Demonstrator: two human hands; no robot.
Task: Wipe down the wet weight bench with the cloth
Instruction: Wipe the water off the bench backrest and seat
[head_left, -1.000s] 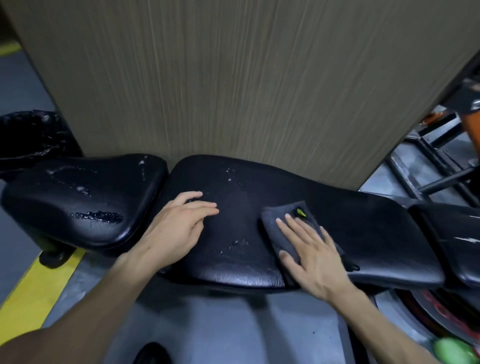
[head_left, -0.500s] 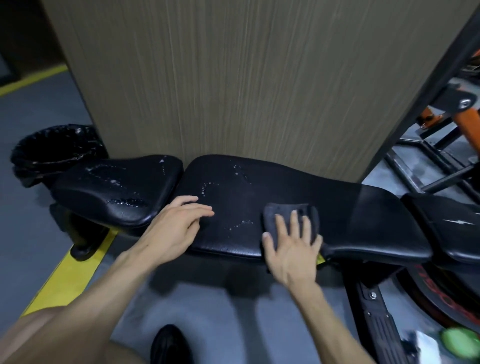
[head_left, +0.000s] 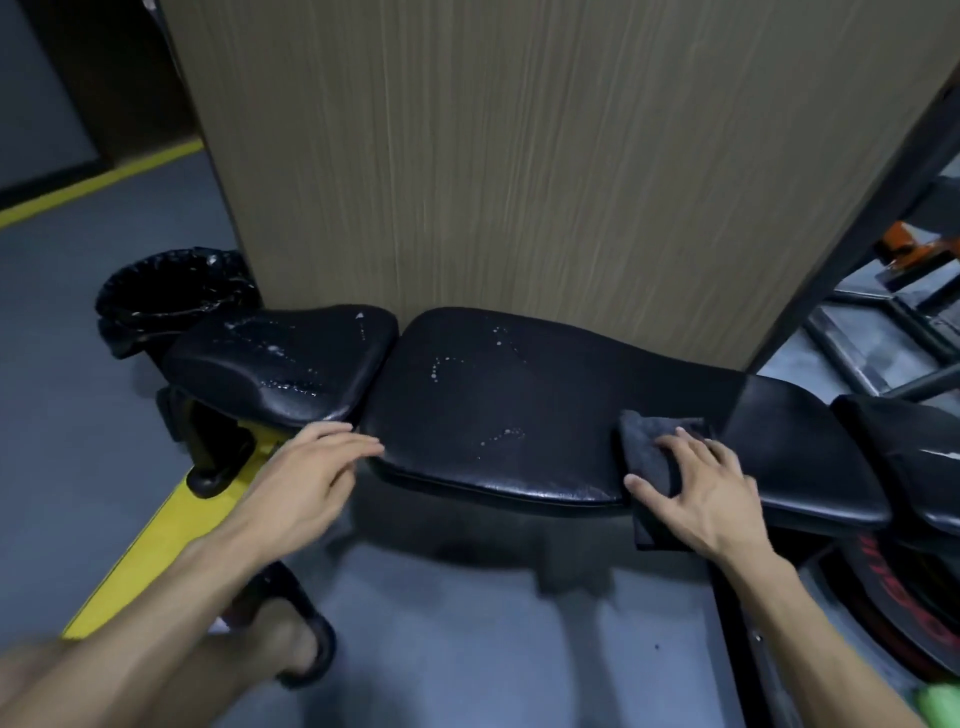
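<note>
Pressing cloth (head_left: 647, 441) on bench (head_left: 498, 415); red plate lettering (head_left: 878, 566) unreadable.

A single head-worn wide-angle camera looked forward and steeply down from close above the black weight bench (head_left: 498, 415), facing a wood-grain panel (head_left: 519, 182) just behind it.

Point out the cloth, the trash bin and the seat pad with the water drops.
cloth (head_left: 647, 441): head view, on its bare upper left part.
trash bin (head_left: 171, 291): head view, on the black liner at its mouth.
seat pad (head_left: 280, 364): head view, on its wet top.
</note>
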